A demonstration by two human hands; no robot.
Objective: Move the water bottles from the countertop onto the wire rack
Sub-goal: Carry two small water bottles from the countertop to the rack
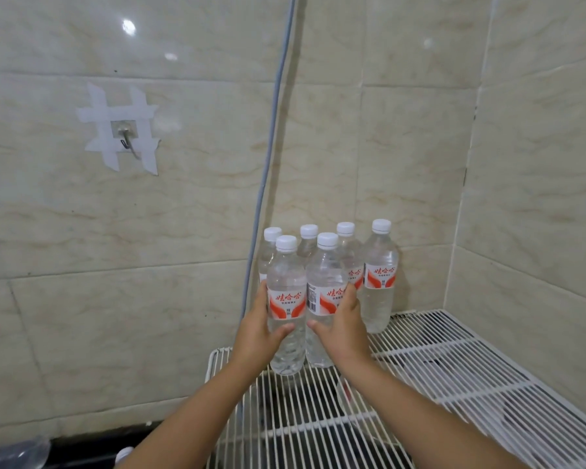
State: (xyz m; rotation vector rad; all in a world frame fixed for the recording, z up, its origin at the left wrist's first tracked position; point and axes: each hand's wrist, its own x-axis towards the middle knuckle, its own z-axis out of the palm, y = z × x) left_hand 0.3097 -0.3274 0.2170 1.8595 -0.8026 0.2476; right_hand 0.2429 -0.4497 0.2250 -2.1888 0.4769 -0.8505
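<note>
Bottles stand four deep at twelve o'clock on the wire rack (454, 360) while my hands, left hand (259, 330) and right hand (344, 328), each grip one more bottle, left bottle (286, 299) and right bottle (325, 292), with another bottle (24, 451) seemingly left on the counter (92, 448) at seven o'clock.

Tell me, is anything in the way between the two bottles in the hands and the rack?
Nothing visible is. The left hand grips the front-left bottle and the right hand grips the front-right bottle. Both bottles' bottoms sit at the wire rack already, just in front of four more bottles.
</note>
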